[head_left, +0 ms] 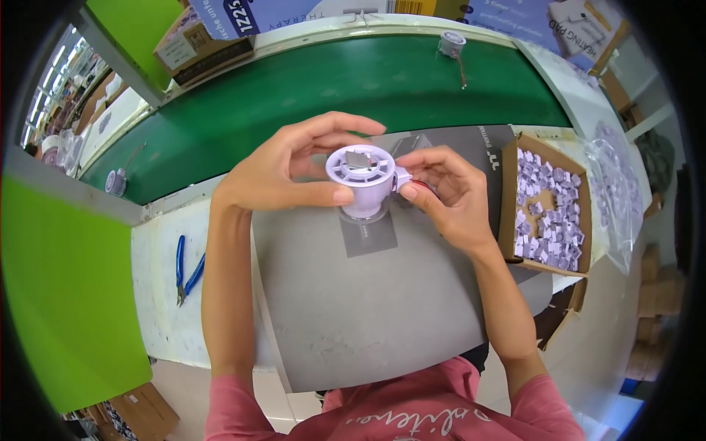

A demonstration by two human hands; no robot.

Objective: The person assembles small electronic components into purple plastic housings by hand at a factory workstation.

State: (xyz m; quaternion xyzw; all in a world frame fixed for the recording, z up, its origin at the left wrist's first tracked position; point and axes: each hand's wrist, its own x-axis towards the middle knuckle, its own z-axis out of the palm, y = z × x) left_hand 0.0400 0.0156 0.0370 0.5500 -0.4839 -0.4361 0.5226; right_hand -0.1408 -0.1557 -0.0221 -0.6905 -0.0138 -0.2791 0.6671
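Left hand (283, 162) has its grip part-closed around a lilac round housing (364, 197), thumb along the near-left side of the rim, index finger arched clear above the far side; the other fingertips sit behind it, so their exact contact can't be told. Housing is roughly mid-scene, over the far part of a grey mat (368, 294), spoked round face up, narrower body below; whether its base touches the mat, can't tell. A small grey square piece (359, 159) sits on the spoked face. Right hand (452, 195) has its grip nearly closed, thumb and index finger pinching a small lilac piece (402, 178) at the housing's right side, with red and dark wires (425, 187) running by the fingers. Mat lies on a white table (165, 323). Blue-handled cutters (184, 272) lie on the table left of the mat, handles spread. Right of the mat, a cardboard box (511, 184) holds many small lilac parts (551, 228); a clear plastic bag (618, 191) is just right of that. Beyond the mat, a green belt (309, 81) crosses left to right, carrying a wired unit (452, 44) at far right and another round unit (115, 181) at its left end.
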